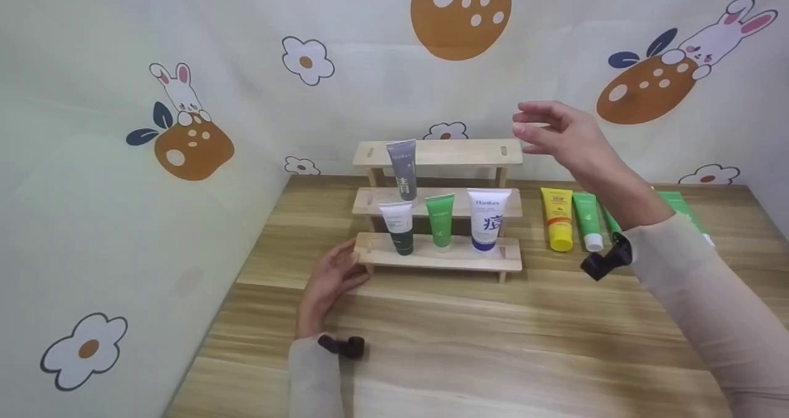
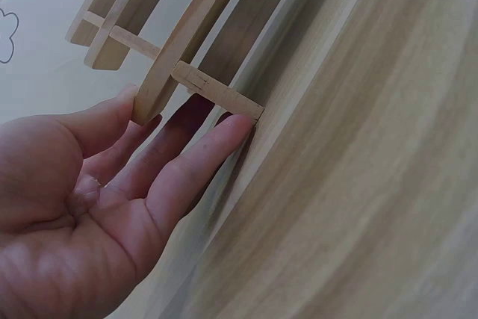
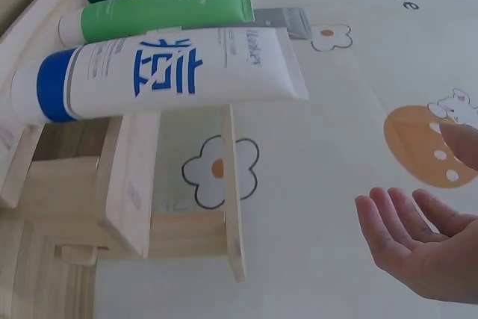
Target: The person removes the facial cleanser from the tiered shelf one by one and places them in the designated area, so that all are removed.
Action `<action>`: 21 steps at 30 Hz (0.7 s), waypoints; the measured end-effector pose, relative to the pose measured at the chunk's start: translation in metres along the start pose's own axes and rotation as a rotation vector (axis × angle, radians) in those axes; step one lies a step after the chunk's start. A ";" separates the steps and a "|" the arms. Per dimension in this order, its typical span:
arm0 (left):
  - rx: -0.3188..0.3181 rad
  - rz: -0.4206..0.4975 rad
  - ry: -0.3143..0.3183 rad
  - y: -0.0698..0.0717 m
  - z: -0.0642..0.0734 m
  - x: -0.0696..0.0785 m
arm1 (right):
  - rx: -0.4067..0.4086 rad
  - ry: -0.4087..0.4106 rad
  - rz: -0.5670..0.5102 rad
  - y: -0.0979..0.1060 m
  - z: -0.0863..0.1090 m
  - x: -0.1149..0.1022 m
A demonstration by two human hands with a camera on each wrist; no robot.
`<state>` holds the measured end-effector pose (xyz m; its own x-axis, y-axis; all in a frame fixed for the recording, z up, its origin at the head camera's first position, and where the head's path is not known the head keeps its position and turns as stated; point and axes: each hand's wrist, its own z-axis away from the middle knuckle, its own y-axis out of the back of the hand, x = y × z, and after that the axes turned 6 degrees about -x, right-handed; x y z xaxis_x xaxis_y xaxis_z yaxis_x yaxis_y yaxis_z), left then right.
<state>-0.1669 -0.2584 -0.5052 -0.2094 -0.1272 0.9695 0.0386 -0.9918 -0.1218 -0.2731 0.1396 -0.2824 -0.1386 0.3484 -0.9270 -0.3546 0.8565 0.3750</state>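
Head view: a person's left hand (image 1: 330, 279) grips the left end of a wooden rack's (image 1: 456, 154) lowest step (image 1: 431, 259); the right hand (image 1: 564, 131), empty, fingers loosely bent, hangs near the top right, apart from it. Three tubes (image 1: 441, 219) stand on that step; a gray tube (image 1: 402, 166) occupies the middle one; a yellow tube (image 1: 557, 214) sits rightward.

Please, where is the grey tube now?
In the head view, the grey tube stands left of centre on the wooden rack's middle shelf, behind the white-and-green tube.
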 end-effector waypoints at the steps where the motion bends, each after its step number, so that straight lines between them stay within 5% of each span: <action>1: 0.002 -0.003 0.000 0.000 0.000 0.000 | -0.013 0.000 -0.004 -0.005 -0.002 -0.003; 21: -0.002 0.009 0.018 0.000 0.000 0.001 | -0.184 -0.009 -0.037 -0.076 -0.040 -0.025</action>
<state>-0.1670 -0.2587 -0.5039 -0.2267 -0.1362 0.9644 0.0391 -0.9906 -0.1307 -0.2795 0.0508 -0.2874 -0.1144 0.3223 -0.9397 -0.5224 0.7851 0.3328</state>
